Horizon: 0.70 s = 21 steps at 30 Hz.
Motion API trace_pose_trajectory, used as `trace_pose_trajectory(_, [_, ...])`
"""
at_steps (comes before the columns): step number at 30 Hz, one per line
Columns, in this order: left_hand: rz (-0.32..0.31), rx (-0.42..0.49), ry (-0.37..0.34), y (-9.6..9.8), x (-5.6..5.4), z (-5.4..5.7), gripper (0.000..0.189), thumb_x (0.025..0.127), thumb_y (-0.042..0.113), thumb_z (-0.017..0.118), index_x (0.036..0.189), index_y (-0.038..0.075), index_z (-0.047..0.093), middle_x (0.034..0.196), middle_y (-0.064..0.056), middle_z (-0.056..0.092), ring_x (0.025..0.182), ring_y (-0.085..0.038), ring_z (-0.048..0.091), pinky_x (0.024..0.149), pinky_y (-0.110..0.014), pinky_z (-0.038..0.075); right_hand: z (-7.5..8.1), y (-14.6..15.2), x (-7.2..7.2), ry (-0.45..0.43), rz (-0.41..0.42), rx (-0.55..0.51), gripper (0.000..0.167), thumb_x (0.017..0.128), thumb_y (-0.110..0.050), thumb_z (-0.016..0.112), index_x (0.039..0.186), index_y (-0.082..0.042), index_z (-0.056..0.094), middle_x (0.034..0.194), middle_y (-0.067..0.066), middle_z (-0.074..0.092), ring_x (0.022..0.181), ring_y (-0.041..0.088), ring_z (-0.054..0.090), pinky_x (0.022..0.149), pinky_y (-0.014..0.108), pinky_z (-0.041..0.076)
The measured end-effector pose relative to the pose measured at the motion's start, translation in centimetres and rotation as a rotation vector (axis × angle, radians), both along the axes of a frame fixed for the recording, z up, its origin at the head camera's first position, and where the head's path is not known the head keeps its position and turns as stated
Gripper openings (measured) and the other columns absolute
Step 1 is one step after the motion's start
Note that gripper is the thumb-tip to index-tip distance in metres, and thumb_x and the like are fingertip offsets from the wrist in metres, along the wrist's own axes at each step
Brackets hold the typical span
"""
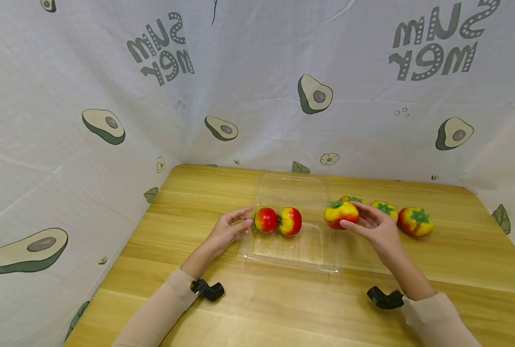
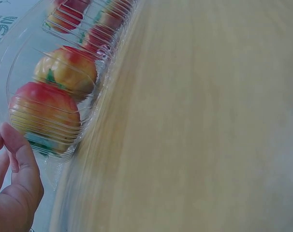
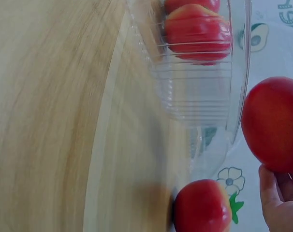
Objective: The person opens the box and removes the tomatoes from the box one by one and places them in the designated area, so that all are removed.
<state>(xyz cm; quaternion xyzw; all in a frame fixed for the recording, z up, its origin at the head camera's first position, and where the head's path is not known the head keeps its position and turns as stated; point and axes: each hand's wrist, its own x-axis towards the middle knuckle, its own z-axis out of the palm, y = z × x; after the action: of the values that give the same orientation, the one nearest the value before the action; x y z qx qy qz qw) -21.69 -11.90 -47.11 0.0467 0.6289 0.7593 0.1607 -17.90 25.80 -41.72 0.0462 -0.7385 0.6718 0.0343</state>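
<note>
A clear plastic container [image 1: 292, 262] lies on the table with its lid folded back. Inside, at its left end, two red-and-yellow persimmons [image 1: 266, 220] [image 2: 66, 72] lie side by side, calyxes turned left. My left hand [image 1: 229, 231] holds the container's left edge between thumb and fingers; the left wrist view shows the fingertips [image 2: 13, 137] at its rim. My right hand [image 1: 380, 231] grips another persimmon [image 1: 341, 214] by its right side, thumb in front and fingers behind. That fruit is raised beside the container's right end, as the right wrist view shows.
Three more persimmons, one of them a red-and-yellow persimmon [image 1: 415, 222], sit on the table right of the container, partly behind my right hand. The wooden table [image 1: 283, 308] ends at a white curtain [image 1: 257, 86] printed with avocados.
</note>
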Motion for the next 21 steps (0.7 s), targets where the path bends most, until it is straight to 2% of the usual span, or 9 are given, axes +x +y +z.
trace_pose_trajectory(9, [-0.003, 0.004, -0.005, 0.0, 0.0, 0.1, 0.049, 0.098, 0.002, 0.063, 0.145, 0.002, 0.05, 0.113, -0.01, 0.053, 0.078, -0.011, 0.058, 0.071, -0.018, 0.055, -0.2, 0.7, 0.3, 0.012, -0.045, 0.047, 0.057, 0.087, -0.006, 0.078, 0.138, 0.005, 0.054, 0.118, -0.013, 0.058, 0.104, -0.004, 0.059, 0.087, 0.01, 0.048])
trace_pose_trajectory(16, [-0.001, -0.003, -0.008, 0.0, 0.0, 0.0, 0.048, 0.098, 0.003, 0.062, 0.145, 0.003, 0.051, 0.114, -0.01, 0.053, 0.079, -0.011, 0.058, 0.072, -0.018, 0.056, -0.3, 1.2, 0.7, 0.006, -0.045, -0.04, 0.051, 0.087, -0.002, 0.077, 0.135, -0.003, 0.06, 0.12, -0.012, 0.057, 0.105, -0.004, 0.06, 0.086, 0.011, 0.049])
trace_pose_trajectory(21, [0.004, -0.007, -0.008, 0.0, 0.0, 0.0, 0.048, 0.098, 0.003, 0.063, 0.145, 0.003, 0.051, 0.115, -0.011, 0.053, 0.079, -0.012, 0.058, 0.072, -0.018, 0.056, -0.3, 1.7, 0.9, 0.002, -0.059, -0.045, 0.046, 0.088, -0.003, 0.076, 0.131, -0.009, 0.062, 0.119, -0.013, 0.058, 0.104, -0.005, 0.06, 0.086, 0.01, 0.048])
